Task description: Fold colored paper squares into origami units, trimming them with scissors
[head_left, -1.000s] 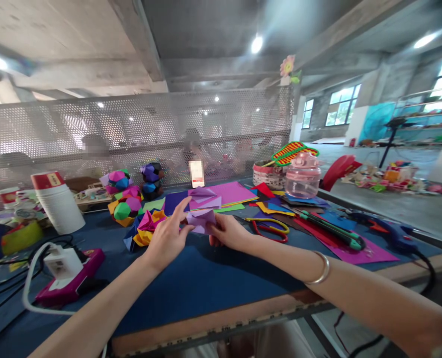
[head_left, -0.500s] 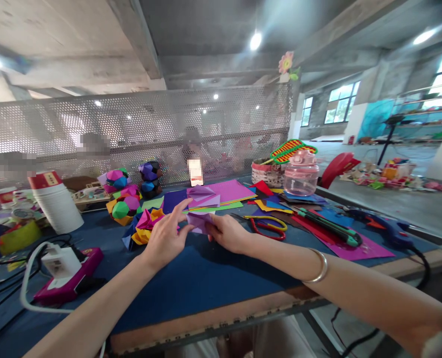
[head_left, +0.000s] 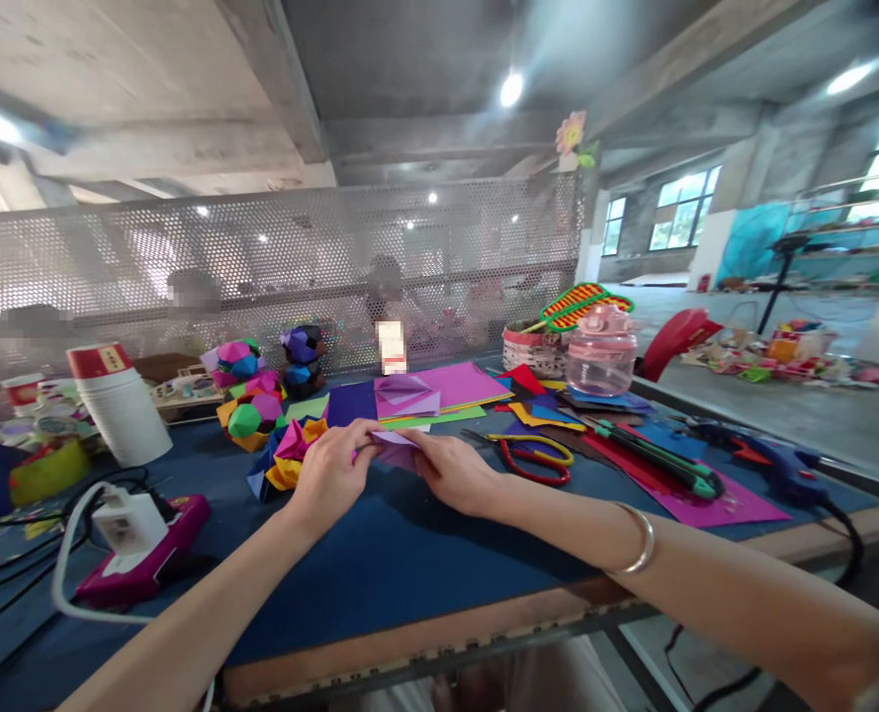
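Observation:
A small folded piece of purple paper is held above the blue tabletop between my two hands. My left hand pinches its left edge between thumb and fingers. On the opposite edge, my right hand grips the paper, with a silver bangle on that wrist. Just beyond lies another folded purple paper on a stack of coloured sheets. Folded paper shapes in pink, yellow and blue sit beside my left hand. Scissors with red and yellow handles rest to the right of my right hand.
At right lie a green cutter knife, paper scraps and a blue glue gun. A clear bottle stands by a basket. Left are stacked paper cups, a power strip with cables and paper balls.
The fingers of my left hand have come down and closed onto the purple paper, where the index finger was raised before. My right hand keeps its grip. The view has shifted slightly.

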The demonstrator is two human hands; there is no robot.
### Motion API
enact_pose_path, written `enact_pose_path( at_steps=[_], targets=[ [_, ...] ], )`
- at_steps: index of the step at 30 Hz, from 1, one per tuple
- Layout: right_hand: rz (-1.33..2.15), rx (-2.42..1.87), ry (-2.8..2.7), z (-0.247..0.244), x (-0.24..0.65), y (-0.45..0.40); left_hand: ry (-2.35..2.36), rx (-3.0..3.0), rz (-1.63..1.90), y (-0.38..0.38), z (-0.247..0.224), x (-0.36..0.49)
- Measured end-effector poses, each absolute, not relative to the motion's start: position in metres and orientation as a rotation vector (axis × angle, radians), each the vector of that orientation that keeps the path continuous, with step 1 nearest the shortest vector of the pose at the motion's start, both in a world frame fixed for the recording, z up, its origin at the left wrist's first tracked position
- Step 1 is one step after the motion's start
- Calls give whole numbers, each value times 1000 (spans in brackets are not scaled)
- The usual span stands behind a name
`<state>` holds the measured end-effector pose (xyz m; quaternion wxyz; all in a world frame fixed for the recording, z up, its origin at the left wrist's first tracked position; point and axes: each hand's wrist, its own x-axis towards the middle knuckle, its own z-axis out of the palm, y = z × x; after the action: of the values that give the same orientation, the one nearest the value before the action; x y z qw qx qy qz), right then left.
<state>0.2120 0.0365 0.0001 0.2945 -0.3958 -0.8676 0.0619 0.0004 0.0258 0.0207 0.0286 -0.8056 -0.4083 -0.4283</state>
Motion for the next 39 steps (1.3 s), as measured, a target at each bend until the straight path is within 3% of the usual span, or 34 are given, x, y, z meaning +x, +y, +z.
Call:
enact_pose_path(
  at_steps=[11, 23, 31, 39],
  targets=[
    [279, -1043, -2122, 6, 207, 40, -1311, -2552, -1457, 29, 24, 3],
    [322, -960, -2093, 6, 206, 34, -1490, -2891, -1280, 26, 17, 8],
    [558, -957, -2017, 3, 200, 44, -1721, -3028, -1527, 42, 5, 3],
    [307, -1050, -2106, 8, 202, 33, -1643, -2944, -1502, 31, 8, 13]
  ],
)
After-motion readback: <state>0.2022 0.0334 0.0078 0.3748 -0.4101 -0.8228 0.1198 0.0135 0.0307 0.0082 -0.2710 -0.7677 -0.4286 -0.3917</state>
